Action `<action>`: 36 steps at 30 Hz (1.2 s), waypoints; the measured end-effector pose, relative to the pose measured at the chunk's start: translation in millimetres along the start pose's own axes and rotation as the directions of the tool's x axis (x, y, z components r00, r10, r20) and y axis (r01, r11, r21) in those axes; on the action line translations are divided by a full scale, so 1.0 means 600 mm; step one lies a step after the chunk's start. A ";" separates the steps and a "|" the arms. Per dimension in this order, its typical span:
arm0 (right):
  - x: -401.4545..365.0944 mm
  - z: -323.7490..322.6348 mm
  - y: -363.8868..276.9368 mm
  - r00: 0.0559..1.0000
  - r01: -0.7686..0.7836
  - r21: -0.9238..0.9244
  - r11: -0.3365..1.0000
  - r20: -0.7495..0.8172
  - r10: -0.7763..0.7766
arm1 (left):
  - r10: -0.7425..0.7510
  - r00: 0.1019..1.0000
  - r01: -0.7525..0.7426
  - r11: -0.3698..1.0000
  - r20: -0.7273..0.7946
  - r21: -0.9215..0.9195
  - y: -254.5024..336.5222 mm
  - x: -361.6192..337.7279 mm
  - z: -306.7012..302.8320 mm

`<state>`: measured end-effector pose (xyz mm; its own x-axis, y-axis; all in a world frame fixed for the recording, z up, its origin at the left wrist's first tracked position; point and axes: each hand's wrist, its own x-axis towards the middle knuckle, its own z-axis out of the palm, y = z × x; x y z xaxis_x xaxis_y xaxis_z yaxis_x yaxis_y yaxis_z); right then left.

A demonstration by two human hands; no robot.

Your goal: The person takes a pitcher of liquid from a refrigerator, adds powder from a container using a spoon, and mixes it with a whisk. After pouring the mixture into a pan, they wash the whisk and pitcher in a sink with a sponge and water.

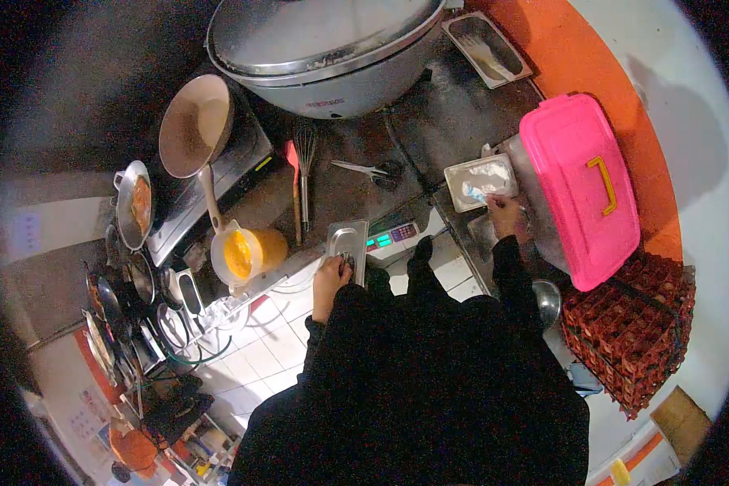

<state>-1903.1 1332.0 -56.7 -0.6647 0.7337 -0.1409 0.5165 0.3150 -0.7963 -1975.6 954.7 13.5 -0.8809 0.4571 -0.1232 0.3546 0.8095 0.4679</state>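
Observation:
My left hand is closed on the middle of a rectangular metal lid, held over the counter's front edge. To the right, my right hand reaches into the near side of a rectangular metal container of white powder. Its fingers are bent around a small light-blue utensil, perhaps a scoop, lying in the powder. Most of that utensil is hidden by powder and fingers. Beside the lid is a digital scale with lit green displays.
A pink-lidded box stands right of the container, near stacked red egg trays. At left are a jug of yellow liquid, a pan, a whisk and a red spatula. A large lidded pot sits behind.

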 end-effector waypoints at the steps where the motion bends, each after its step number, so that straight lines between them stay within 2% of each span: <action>1: 0.001 -0.003 -0.003 1.000 -0.001 -0.001 1.000 0.000 0.001 | -0.012 1.000 0.012 1.000 0.007 -0.009 0.002 0.003 -0.001; 3: -0.002 -0.012 -0.013 0.983 -0.025 -0.072 0.997 0.181 0.038 | -0.021 1.000 0.022 1.000 0.020 -0.018 0.008 0.004 -0.005; 4: -0.005 -0.012 -0.017 0.983 -0.026 -0.072 0.997 0.180 0.039 | 0.006 1.000 -0.006 1.000 -0.001 -0.013 0.011 0.005 -0.007; 6: -0.009 -0.013 -0.022 0.968 -0.222 0.203 0.954 0.166 0.190 | 0.032 0.999 -0.032 0.999 -0.021 -0.010 0.010 0.005 -0.006; 9: -0.007 -0.001 0.000 0.981 -0.176 0.282 0.943 0.127 0.145 | 0.067 0.996 -0.066 0.998 -0.058 0.010 -0.003 0.005 0.004; 10: -0.009 -0.003 -0.001 0.981 -0.174 0.280 0.944 0.129 0.142 | 0.067 0.997 -0.066 0.998 -0.033 0.011 -0.007 0.005 0.006; 12: -0.014 -0.008 -0.004 0.994 -0.044 0.178 0.983 0.102 0.026 | 0.061 0.998 -0.061 0.998 -0.012 0.010 -0.001 0.005 0.001; 14: -0.010 -0.004 0.015 0.994 -0.092 0.148 0.985 0.071 0.082 | -0.048 0.999 0.049 0.994 0.014 -0.093 0.019 0.004 -0.016; 16: -0.004 0.001 0.025 0.990 -0.136 0.117 0.984 0.040 0.132 | -0.028 0.999 0.027 0.999 -0.032 -0.045 0.021 0.002 -0.016; 18: -0.001 0.005 0.035 0.999 0.039 0.026 0.999 0.033 -0.040 | -0.008 0.997 0.008 1.000 -0.073 0.004 0.018 -0.001 -0.013; 19: 0.005 0.012 0.067 0.998 0.045 0.021 0.999 0.038 -0.046 | -0.005 0.998 0.002 0.999 -0.056 -0.051 0.014 -0.001 -0.011; 21: 0.024 0.029 0.146 0.992 -0.126 0.131 0.983 0.004 0.126 | -0.011 0.999 0.006 0.994 -0.048 -0.113 0.010 -0.002 -0.010; 22: 0.017 0.024 0.112 0.993 -0.118 0.127 0.985 0.011 0.117 | -0.035 0.999 0.030 0.991 -0.032 -0.129 0.009 -0.004 -0.012; 24: -0.005 0.003 0.043 0.970 -0.208 0.266 0.941 -0.069 0.233 | -0.067 0.998 0.063 0.987 -0.022 -0.148 0.007 -0.009 -0.023; 25: -0.010 -0.002 0.026 0.973 -0.200 0.261 0.944 -0.063 0.223 | -0.077 0.997 0.075 0.985 -0.010 -0.158 0.007 -0.013 -0.032; 27: -0.021 -0.004 -0.010 0.961 -0.237 0.445 0.864 -0.021 0.274 | -0.103 0.995 0.099 0.980 -0.010 -0.174 -0.003 -0.021 -0.039; 28: -0.029 -0.004 -0.034 0.975 -0.167 0.506 0.846 -0.046 0.219 | -0.116 0.993 0.112 0.977 -0.012 -0.181 -0.012 -0.028 -0.042; 31: -0.068 0.011 -0.151 0.986 -0.152 0.562 0.813 0.027 0.165 | -0.171 0.985 0.164 0.967 -0.016 -0.195 -0.043 -0.054 -0.049; 32: -0.087 0.028 -0.195 0.996 -0.084 0.606 0.791 0.040 0.076 | -0.186 0.983 0.182 0.963 -0.003 -0.201 -0.053 -0.065 -0.054; 33: -0.094 0.050 -0.215 0.995 -0.092 0.559 0.824 0.085 0.053 | -0.216 0.975 0.220 0.967 0.047 -0.129 -0.052 -0.070 -0.071; 36: -0.153 0.129 -0.313 0.950 -0.164 0.660 0.733 0.305 -0.062 | -0.304 0.952 0.295 0.937 -0.022 -0.185 -0.089 -0.106 -0.084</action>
<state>-1980.8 1159.1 60.4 -0.8282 0.4942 -0.2643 0.1315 -0.2871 -0.9488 -1954.4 864.2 40.3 -0.9536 0.1808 -0.2408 0.0142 0.8257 0.5639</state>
